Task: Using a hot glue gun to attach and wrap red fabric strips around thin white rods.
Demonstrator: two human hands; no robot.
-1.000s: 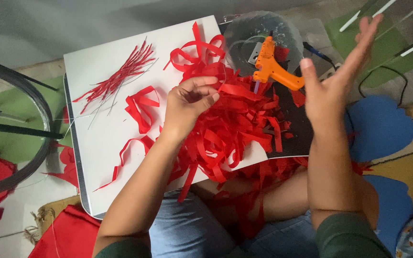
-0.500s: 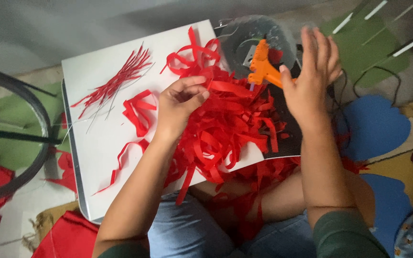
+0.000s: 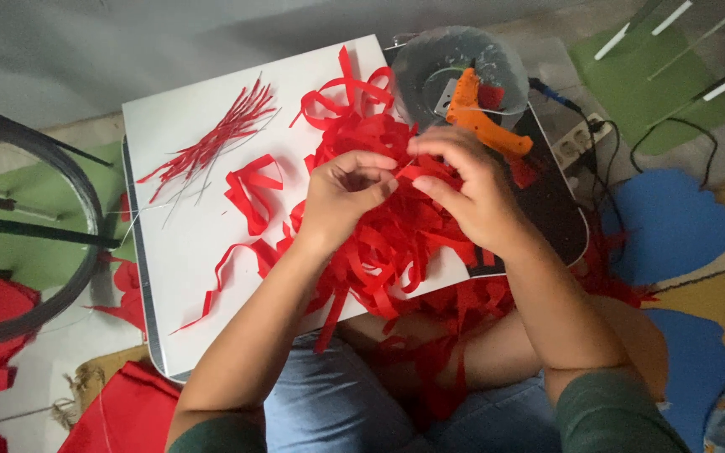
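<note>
1. Your left hand [image 3: 341, 195] and right hand [image 3: 467, 189] meet over the pile of red strips [image 3: 388, 226], fingertips almost touching.
2. Left fingers curl in and pinch a red strip [image 3: 406, 172] at the top of the pile.
3. Right fingers pinch the same strip from the other side; a thin wire [image 3: 410, 164] seems to run between both hands, too fine to confirm.
4. The pile sits on the white surface [image 3: 186, 252] across your lap, spilling off its near edge.
5. Orange glue gun [image 3: 480, 117] lies just beyond your right hand, on a round clear plate [image 3: 430, 63].
6. Bundle of wrapped red wires [image 3: 216, 138] rests far left on the surface, well apart from both hands.
</note>
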